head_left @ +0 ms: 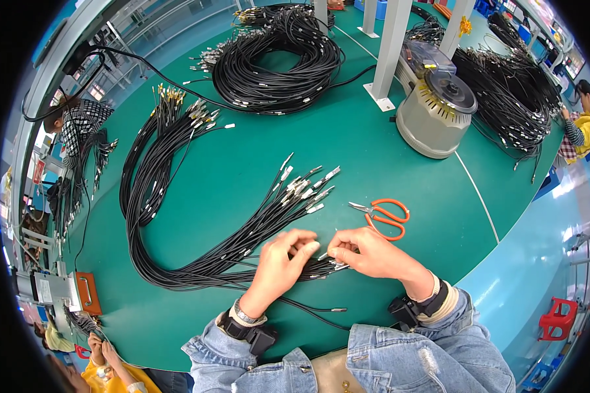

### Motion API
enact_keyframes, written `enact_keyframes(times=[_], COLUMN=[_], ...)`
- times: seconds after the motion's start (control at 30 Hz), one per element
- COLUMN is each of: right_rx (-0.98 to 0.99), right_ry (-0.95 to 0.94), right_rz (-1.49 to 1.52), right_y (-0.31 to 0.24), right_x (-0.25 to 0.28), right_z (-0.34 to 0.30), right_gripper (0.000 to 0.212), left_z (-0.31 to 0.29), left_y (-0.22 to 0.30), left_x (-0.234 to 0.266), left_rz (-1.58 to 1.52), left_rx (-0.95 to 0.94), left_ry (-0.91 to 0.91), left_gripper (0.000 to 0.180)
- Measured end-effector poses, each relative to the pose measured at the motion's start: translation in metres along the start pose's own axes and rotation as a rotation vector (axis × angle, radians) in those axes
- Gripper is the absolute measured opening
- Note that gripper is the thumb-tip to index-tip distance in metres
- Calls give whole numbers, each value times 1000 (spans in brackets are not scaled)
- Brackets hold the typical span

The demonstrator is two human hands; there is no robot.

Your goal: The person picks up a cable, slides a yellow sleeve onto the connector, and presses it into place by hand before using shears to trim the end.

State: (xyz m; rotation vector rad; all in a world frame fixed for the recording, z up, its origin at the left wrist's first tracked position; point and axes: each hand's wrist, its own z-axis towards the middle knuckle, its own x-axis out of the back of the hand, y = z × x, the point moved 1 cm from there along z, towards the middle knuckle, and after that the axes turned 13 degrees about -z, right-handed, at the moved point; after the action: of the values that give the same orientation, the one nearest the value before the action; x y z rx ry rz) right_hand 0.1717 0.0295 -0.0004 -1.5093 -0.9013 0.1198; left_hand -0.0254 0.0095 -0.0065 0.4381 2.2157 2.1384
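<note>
Over the near part of the green table, my two hands almost meet. My right hand [373,254] pinches the small pale tip of a cable [323,256] between thumb and fingers. Curled close beside it is my left hand [278,265], thumb and fingertips drawn together; whatever they hold is hidden. Beneath both lie several silver and white cable ends. They belong to a bundle of thin black cables [170,276] that bends in a U to the left. Its other white-tagged ends [301,187] fan out just beyond my hands. Orange-handled scissors [388,216] rest open past my right hand.
A beige round machine [437,118] stands at the back right beside a white metal post [390,52]. Large black cable coils [275,62] lie at the back, more [511,98] at far right. An orange-fronted box [88,293] sits at the left edge. Other people work around the table.
</note>
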Motion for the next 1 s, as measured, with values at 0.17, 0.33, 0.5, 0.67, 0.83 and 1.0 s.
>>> enact_keyframes(times=[0.17,0.33,0.5,0.67,0.83,1.0], right_rx=[-41,-54,20,-15,34,109], right_ry=[-3,51,258,198,119,132], right_rz=[-44,-63,29,306,287,245], right_y=[0,-1,7,-4,-7,-8], right_x=[10,16,15,9,8,7], right_z=[-4,-1,7,15,14,11], right_gripper=[17,23,23,18,12,9], left_z=[17,29,23,3,-3,0], left_y=[5,-9,0,11,19,26], left_x=[3,3,1,0,0,1], left_rz=[730,912,860,668,521,439], left_rx=[-422,-398,-460,-528,-498,-476], left_ry=[192,191,210,186,151,142], left_gripper=[16,16,15,15,17,23])
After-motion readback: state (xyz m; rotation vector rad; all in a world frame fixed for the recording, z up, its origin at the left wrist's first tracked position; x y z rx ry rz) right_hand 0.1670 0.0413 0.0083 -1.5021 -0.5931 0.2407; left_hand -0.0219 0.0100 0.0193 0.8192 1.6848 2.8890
